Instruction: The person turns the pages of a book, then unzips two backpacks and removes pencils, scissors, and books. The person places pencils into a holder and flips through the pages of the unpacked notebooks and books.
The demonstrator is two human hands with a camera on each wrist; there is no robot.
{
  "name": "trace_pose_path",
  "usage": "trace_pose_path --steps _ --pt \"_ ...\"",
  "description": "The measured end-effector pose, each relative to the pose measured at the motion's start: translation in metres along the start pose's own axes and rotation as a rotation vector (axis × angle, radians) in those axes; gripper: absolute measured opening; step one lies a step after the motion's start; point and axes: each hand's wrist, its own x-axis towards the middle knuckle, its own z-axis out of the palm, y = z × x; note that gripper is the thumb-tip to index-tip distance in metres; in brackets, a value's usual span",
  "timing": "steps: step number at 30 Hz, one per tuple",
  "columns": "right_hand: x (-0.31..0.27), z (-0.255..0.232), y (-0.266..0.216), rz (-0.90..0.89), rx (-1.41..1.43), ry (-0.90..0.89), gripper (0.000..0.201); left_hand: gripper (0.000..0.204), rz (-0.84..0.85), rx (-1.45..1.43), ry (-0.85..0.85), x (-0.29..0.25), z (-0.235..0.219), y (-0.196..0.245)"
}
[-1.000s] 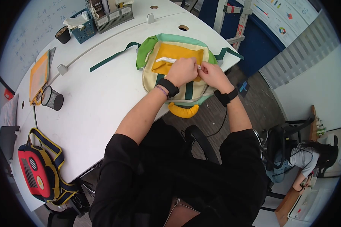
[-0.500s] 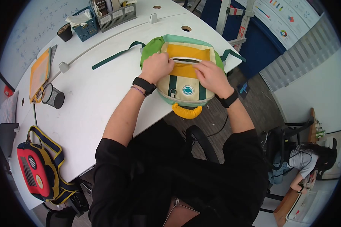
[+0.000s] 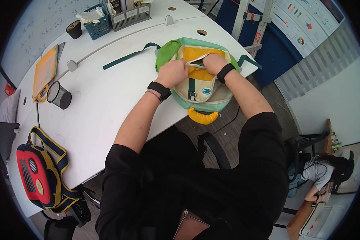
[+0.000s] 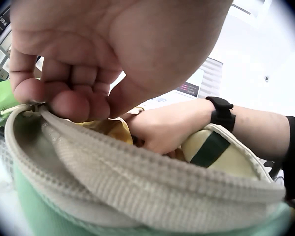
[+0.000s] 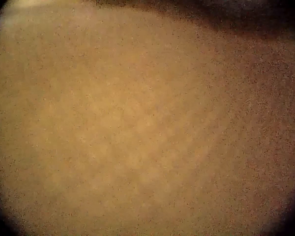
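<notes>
A backpack (image 3: 181,88) in cream, green and yellow lies on the table, its yellow front pocket (image 3: 200,74) unzipped. At the left end of the pocket's opening, my left hand (image 3: 172,73) grips the edge with curled fingers. My right hand (image 3: 215,63) reaches into the pocket, its fingers hidden by the fabric; what they do inside I cannot tell. In the left wrist view, a pale zipper (image 4: 137,153) of the bag runs below the left hand (image 4: 123,44). The right wrist view shows only blurred yellowish fabric (image 5: 137,123) close up.
A red and navy bag (image 3: 38,176) is at the table's left end. Farther back are a mesh pen cup (image 3: 60,96), a folder (image 3: 45,74), a small pot (image 3: 74,30) and a blue basket (image 3: 98,29). Another person (image 3: 320,172) sits at the far right.
The hands have moved apart and the pocket's zipper has opened. My left hand has shifted to the opening's left end, and the right hand has gone inside the pocket.
</notes>
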Motion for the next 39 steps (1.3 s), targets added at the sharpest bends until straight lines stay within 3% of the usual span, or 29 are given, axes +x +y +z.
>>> trace_pose_path --steps 6,15,17,21,25,27,29,32,33,37,39 --pt "0.013 -0.005 0.016 0.049 -0.064 -0.135 0.023 0.026 0.013 -0.023 -0.025 -0.007 0.004 0.000" --pt "-0.008 -0.031 0.004 0.017 -0.062 0.026 0.024 0.020 0.045 -0.034 -0.010 -0.024 0.002 0.000" --pt "-0.008 -0.027 0.008 0.023 -0.066 0.045 0.025 0.019 0.202 0.023 0.141 -0.026 0.006 0.002" --pt "-0.011 -0.024 0.012 -0.014 -0.104 0.083 0.022 0.018 0.316 0.113 0.296 -0.030 0.015 0.011" --pt "-0.014 -0.010 0.017 -0.100 -0.082 0.116 0.019 0.022 0.416 0.169 0.241 -0.038 0.017 0.025" --pt "-0.014 0.000 0.017 -0.143 0.012 0.296 0.020 0.026 0.450 0.178 0.221 -0.042 0.020 0.033" --pt "-0.014 -0.001 0.015 -0.164 0.006 0.283 0.020 0.038 0.555 0.111 0.055 -0.046 0.024 0.042" --pt "-0.019 -0.026 0.003 -0.188 0.029 0.226 0.020 0.048 0.627 0.108 -0.007 -0.051 0.057 0.041" --pt "-0.021 -0.030 0.002 -0.189 0.057 0.181 0.019 0.051 0.587 0.134 -0.110 -0.050 0.058 0.042" --pt "-0.021 -0.023 0.007 -0.215 0.168 0.250 0.021 0.051 0.562 0.199 -0.210 -0.049 0.055 0.046" --pt "-0.021 -0.024 0.004 -0.099 0.136 0.166 0.023 0.052 0.545 0.261 -0.326 -0.047 0.052 0.050"
